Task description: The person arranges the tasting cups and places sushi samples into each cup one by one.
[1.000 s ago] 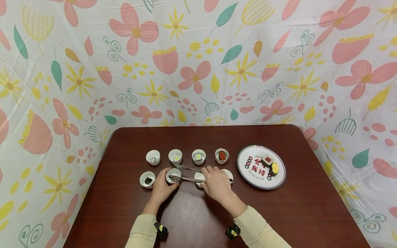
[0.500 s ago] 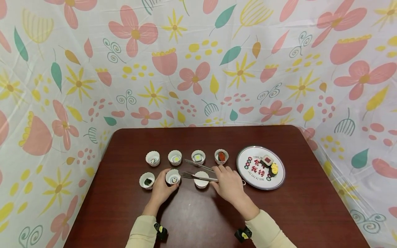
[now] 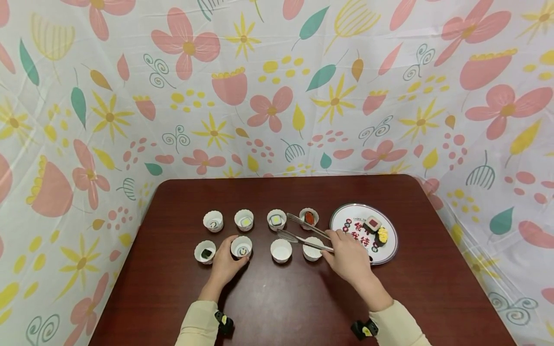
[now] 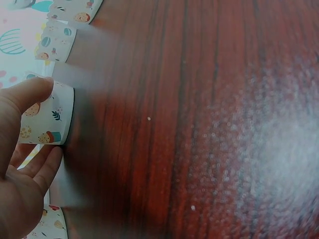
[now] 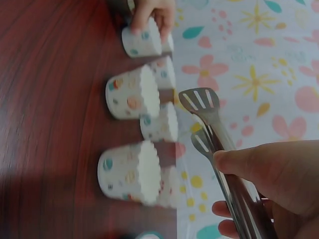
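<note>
In the head view my left hand (image 3: 226, 264) grips a white paper cup (image 3: 241, 247) in the front row, thumb at its near side. A small sushi roll piece (image 3: 243, 251) lies inside it. My right hand (image 3: 350, 257) holds metal tongs (image 3: 309, 234) with their two slotted ends apart and nothing between them. The tongs hang over the right-hand cups, pointing left. In the right wrist view the tongs (image 5: 214, 129) lie under the thumb. The left wrist view shows the thumb and fingers around the patterned side of the cup (image 4: 47, 114).
Behind stand paper cups with sushi pieces, including a red-topped one (image 3: 309, 218). A cup with a dark piece (image 3: 205, 252) is left of my left hand. Two more front cups (image 3: 281, 251) stand right. A round plate (image 3: 346, 240) with two sushi pieces (image 3: 376, 229) lies at the right.
My right hand and the tongs have moved right, away from the held cup, uncovering the roll piece inside it and the front cups. My left hand has stayed on the cup.
</note>
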Demonstrator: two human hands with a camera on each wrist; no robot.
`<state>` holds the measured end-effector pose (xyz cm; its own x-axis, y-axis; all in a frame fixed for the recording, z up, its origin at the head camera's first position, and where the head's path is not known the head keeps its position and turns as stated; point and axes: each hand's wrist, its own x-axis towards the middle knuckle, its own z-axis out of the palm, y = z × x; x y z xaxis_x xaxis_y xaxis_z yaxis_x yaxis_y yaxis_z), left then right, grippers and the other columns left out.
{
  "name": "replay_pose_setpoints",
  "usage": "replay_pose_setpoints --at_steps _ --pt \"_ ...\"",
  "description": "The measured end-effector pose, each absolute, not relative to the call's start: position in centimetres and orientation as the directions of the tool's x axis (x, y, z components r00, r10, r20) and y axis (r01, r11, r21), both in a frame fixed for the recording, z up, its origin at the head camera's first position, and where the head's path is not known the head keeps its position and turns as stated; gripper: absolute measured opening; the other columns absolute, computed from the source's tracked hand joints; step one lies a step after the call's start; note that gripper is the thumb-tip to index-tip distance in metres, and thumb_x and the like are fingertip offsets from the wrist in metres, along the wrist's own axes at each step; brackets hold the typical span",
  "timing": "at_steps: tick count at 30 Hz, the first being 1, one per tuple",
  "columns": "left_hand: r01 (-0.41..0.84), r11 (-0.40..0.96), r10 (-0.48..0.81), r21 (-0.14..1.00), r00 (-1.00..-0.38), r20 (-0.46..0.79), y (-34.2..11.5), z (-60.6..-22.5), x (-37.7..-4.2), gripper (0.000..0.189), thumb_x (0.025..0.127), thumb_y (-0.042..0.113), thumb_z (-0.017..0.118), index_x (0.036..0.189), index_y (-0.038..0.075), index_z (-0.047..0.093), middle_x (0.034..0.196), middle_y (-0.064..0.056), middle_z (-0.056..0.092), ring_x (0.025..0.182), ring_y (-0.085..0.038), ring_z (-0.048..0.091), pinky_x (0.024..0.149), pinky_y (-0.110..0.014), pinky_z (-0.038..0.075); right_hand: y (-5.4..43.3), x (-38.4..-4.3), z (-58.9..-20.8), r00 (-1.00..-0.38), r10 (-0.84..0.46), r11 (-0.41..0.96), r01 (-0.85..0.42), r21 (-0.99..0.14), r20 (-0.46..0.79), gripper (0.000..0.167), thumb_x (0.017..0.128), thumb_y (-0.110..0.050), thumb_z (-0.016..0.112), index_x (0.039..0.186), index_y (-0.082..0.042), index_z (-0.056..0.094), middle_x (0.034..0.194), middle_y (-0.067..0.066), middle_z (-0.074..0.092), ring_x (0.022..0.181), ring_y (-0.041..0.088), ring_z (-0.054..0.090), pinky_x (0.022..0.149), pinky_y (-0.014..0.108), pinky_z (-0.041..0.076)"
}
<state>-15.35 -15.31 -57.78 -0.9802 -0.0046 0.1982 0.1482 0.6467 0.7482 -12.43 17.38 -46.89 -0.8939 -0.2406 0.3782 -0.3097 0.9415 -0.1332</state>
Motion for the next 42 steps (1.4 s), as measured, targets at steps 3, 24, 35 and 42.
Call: replay_pose_setpoints --at_steps 3,24,35,42 --pt "0.154 0.643 -0.006 0.750 -0.979 0.206 -15.3 -57.8 -15.3 0.067 0.063 0.011 0.082 0.122 0.003 0.051 0.116 -0.016 0.058 0.106 -0.031 0.055 0.088 -0.046 0.042 18.6 -12.2 -46.9 -0.904 -0.214 0.948 -0.284 -0.145 0.369 0.049 0.067 -0.026 0.079 0.106 -0.004 0.061 0.089 0.011 0.061 0.077 0.031 0.060 0.059 0.043 0.048" --pt "0.143 0.638 -0.005 0.757 -0.982 0.189 -15.4 -57.9 -15.2 0.068 0.064 0.011 0.081 0.123 0.004 0.051 0.116 -0.013 0.058 0.107 -0.029 0.055 0.089 -0.045 0.042 27.4 -9.3 -47.0 -0.942 0.054 0.970 -0.029 -0.242 0.330 0.051 0.068 -0.024 0.075 0.110 0.000 0.057 0.094 0.024 0.059 0.080 0.044 0.054 0.057 0.055 0.041" --pt "0.149 0.635 -0.002 0.758 -0.981 0.194 -15.3 -57.9 -15.3 0.068 0.064 0.010 0.081 0.124 0.004 0.050 0.118 -0.014 0.057 0.108 -0.029 0.054 0.089 -0.045 0.042 30.7 -7.5 -47.5 -0.928 0.170 0.954 0.070 -0.293 0.331 0.051 0.068 -0.025 0.076 0.108 0.001 0.057 0.088 0.023 0.058 0.074 0.046 0.053 0.051 0.056 0.038" --pt "0.148 0.633 -0.004 0.760 -0.981 0.195 -15.3 -57.9 -15.4 0.068 0.064 0.010 0.081 0.124 0.004 0.050 0.118 -0.014 0.057 0.108 -0.029 0.054 0.090 -0.045 0.042 32.5 -6.5 -47.9 -0.944 0.236 0.941 0.162 -0.299 0.232 0.052 0.074 -0.027 0.071 0.113 0.002 0.053 0.097 0.028 0.055 0.080 0.047 0.051 0.056 0.055 0.037"
